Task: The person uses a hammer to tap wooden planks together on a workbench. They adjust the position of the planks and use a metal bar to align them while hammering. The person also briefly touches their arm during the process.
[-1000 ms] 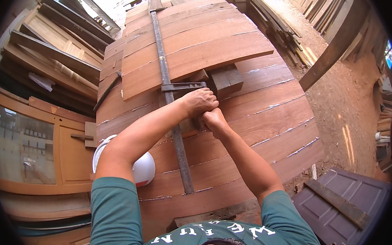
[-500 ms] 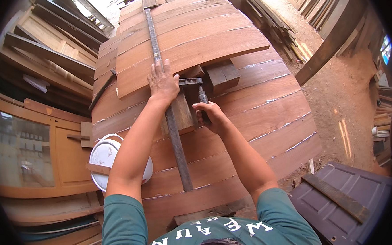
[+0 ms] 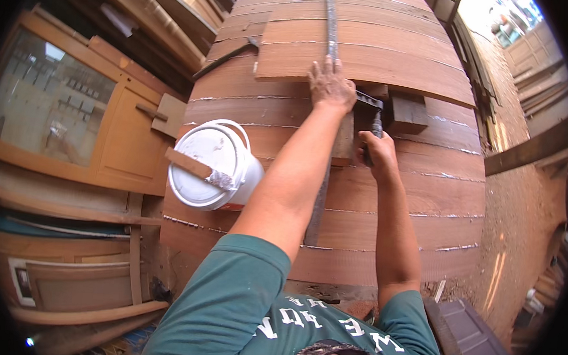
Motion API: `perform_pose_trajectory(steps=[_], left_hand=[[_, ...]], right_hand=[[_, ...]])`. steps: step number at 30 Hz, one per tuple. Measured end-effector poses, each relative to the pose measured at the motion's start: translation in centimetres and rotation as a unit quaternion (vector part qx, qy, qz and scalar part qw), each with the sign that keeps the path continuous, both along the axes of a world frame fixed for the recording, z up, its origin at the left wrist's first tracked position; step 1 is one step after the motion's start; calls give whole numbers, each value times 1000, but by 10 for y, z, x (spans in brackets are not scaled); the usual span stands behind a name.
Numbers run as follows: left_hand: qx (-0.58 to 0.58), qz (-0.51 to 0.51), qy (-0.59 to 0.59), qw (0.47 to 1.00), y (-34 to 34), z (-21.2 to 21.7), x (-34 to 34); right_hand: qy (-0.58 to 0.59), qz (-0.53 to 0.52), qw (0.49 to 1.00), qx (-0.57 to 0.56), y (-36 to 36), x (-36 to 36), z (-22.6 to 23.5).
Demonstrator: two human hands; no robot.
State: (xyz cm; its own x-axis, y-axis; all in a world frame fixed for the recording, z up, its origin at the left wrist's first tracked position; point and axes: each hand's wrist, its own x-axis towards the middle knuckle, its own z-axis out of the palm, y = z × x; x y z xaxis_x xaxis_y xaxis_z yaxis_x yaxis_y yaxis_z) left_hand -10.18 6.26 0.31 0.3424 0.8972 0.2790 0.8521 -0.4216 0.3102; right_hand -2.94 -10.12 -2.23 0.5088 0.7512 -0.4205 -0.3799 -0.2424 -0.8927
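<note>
A long steel bar clamp [image 3: 332, 26] runs over reddish-brown planks edge to edge, its bar continuing toward me. My left hand [image 3: 331, 93] lies across the bar at the near edge of the raised board [image 3: 373, 63], fingers stretched out, thumb beside the clamp's jaw [image 3: 369, 100]. Below that jaw's right end, my right hand [image 3: 379, 153] is closed around the clamp's screw handle [image 3: 376, 126]. A dark wooden block [image 3: 408, 113] sits beside the jaw, partly under the raised board. Another block [image 3: 343, 144] lies next to the bar, partly hidden by my left forearm.
A white lidded bucket [image 3: 202, 138] stands left of my left arm, a paste-smeared wooden stick [image 3: 189, 164] across its lid. A dark hooked metal tool [image 3: 225, 59] lies at the planks' left side. A glazed wooden door [image 3: 57, 101] stands at left; a purple panelled door [image 3: 471, 335] is low right.
The view has turned and shifted, so the planks and clamp appear further right and the bucket shows more fully. Both hands stay at the same places on the clamp.
</note>
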Motion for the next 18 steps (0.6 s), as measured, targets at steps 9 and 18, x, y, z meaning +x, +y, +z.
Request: perform_pose_trajectory(steps=[9, 18], left_hand=[[-12, 16, -35, 999, 7, -7, -1], [-7, 3, -21, 1000, 12, -10, 1]], right_hand=[[62, 54, 996, -21, 3, 6, 2], [268, 104, 955, 77, 1, 26, -30]])
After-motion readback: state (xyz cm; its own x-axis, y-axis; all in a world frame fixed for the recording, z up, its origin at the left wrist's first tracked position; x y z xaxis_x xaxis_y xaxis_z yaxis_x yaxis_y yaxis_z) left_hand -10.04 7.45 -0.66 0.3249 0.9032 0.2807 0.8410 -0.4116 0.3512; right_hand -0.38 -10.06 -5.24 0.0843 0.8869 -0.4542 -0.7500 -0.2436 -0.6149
